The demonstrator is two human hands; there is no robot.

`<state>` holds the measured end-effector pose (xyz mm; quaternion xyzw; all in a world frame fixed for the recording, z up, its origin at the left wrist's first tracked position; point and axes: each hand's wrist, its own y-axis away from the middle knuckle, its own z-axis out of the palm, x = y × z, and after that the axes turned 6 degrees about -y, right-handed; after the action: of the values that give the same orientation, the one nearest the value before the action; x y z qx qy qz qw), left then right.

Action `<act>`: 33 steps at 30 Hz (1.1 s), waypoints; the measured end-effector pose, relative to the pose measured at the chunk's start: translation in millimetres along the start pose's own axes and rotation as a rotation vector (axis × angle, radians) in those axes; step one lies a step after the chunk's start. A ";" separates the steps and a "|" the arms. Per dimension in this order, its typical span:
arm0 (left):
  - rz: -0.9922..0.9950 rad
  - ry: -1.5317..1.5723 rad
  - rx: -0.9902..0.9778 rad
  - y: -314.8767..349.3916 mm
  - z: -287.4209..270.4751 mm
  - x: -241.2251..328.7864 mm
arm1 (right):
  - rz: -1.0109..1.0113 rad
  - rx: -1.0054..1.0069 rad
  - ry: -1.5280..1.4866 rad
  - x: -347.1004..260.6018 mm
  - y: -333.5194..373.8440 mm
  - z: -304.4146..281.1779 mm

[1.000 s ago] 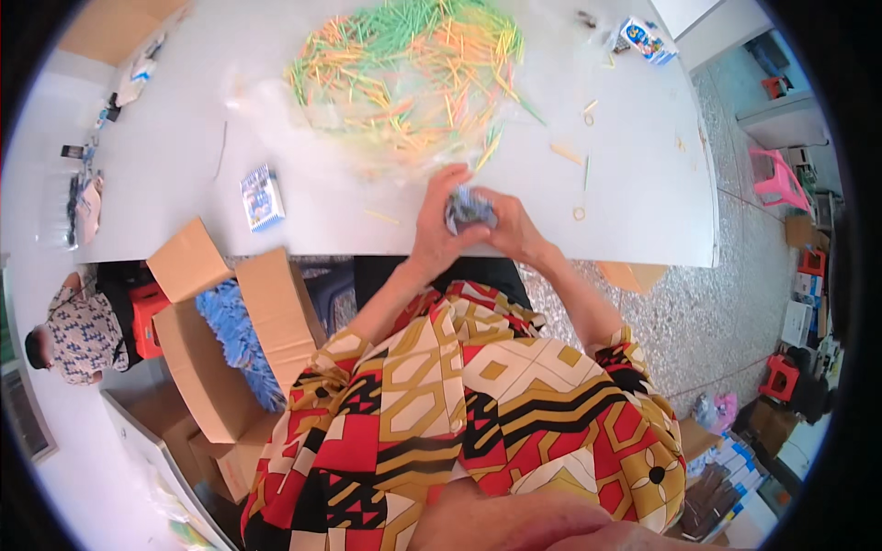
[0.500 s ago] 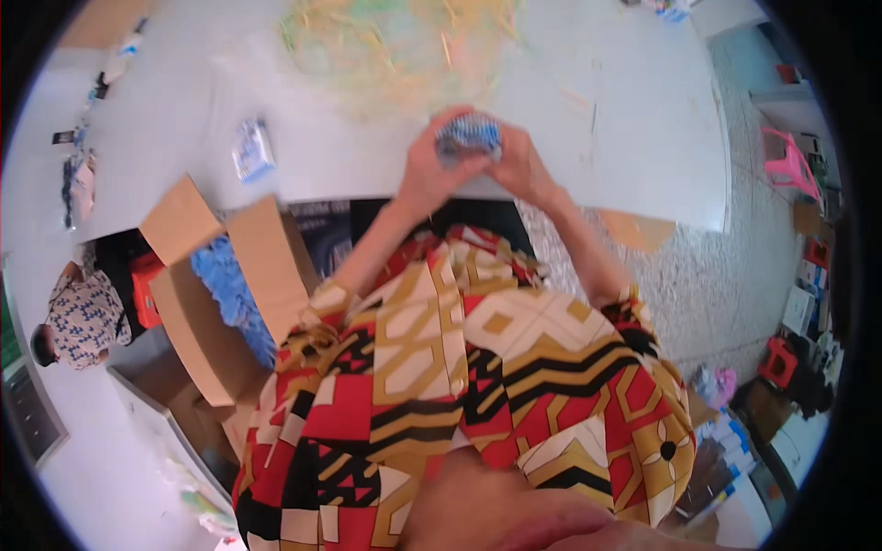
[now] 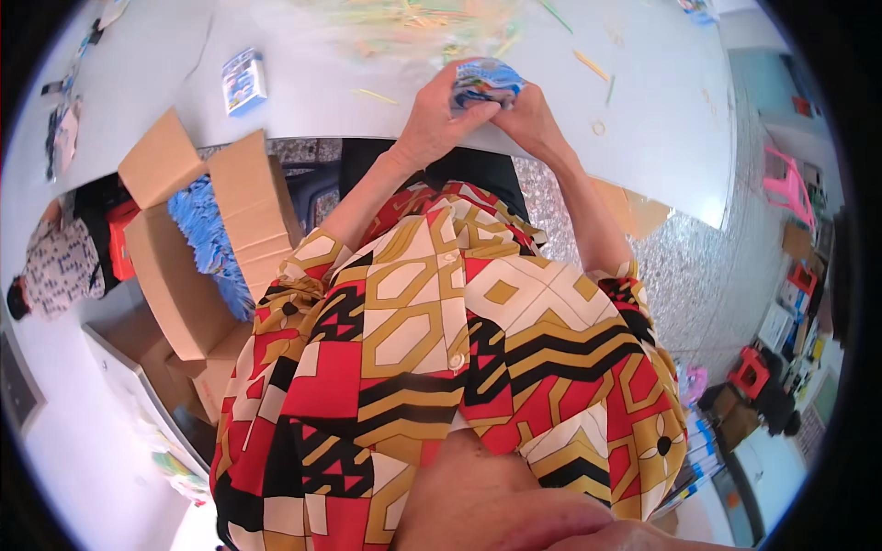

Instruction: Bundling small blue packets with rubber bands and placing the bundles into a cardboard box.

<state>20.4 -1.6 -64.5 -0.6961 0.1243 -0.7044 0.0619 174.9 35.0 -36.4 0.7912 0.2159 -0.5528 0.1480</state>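
Between my two hands, over the near part of the white table [image 3: 322, 115], is a small blue-and-white printed packet [image 3: 490, 81]. My left hand [image 3: 434, 118] is closed round its left side, the thumb across the lower edge. From the other side my right hand [image 3: 531, 119] grips it, its fingertips partly hidden behind the packet. The packet's top looks creased and shiny; its contents do not show.
A blue-and-white box [image 3: 243, 83] stands on the table at left. Beyond my hands lies a pile of thin coloured strips [image 3: 413, 23]. An open cardboard carton [image 3: 165, 275] with blue bundles [image 3: 207, 230] is at my left. Another person [image 3: 60, 257] is farther left.
My view has shifted, so the table and my hands sit higher in the picture. The packet has tilted and shows more of its blue printed face. Both hands keep hold of it.
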 end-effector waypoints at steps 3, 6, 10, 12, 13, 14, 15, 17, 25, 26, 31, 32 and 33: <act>-0.029 -0.039 0.016 10.7 -13.3 23.0 | 0.094 -0.021 -0.029 -26.0 5.9 4.2; -0.008 -0.089 0.142 28.5 -25.0 37.8 | -0.066 -0.018 -0.066 -32.3 3.9 35.8; 0.042 -0.081 0.433 72.4 -59.6 63.3 | -0.203 -0.049 -0.069 -69.3 -2.7 87.1; -0.041 0.031 0.508 94.4 -82.6 75.6 | -0.299 -0.044 0.014 -90.9 1.9 109.3; -0.007 0.069 0.564 105.2 -96.1 83.3 | -0.333 -0.056 0.008 -92.8 4.1 109.7; 0.028 0.107 0.609 117.2 -114.0 90.0 | -0.360 -0.059 0.001 -91.4 4.7 106.9; -0.049 -0.130 0.647 133.9 -141.9 97.8 | -0.355 -0.053 0.022 -87.7 5.0 101.4; -0.058 -0.268 0.838 190.3 -216.1 86.7 | -0.350 -0.076 0.073 -78.2 3.2 96.9; -0.258 -0.351 1.154 401.1 -355.3 24.8 | -0.136 -0.150 0.230 -50.7 21.8 53.5; -0.363 -0.218 1.153 414.5 -356.9 21.2 | -0.127 -0.133 0.246 -49.7 24.4 52.4; -0.535 0.019 1.153 439.5 -353.2 0.8 | -0.101 -0.108 0.285 -49.8 33.6 63.2; -0.569 -0.087 1.200 439.5 -352.4 -5.0 | -0.118 -0.104 0.310 -49.3 34.6 65.7; -0.571 -0.086 1.206 442.0 -352.5 -8.4 | -0.120 -0.110 0.310 -48.0 35.9 67.7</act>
<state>-368.5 -393.0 -188.2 -0.5726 -0.4829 -0.6109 0.2565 123.9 -36.5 -14.9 0.8434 0.3129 -0.4191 0.1229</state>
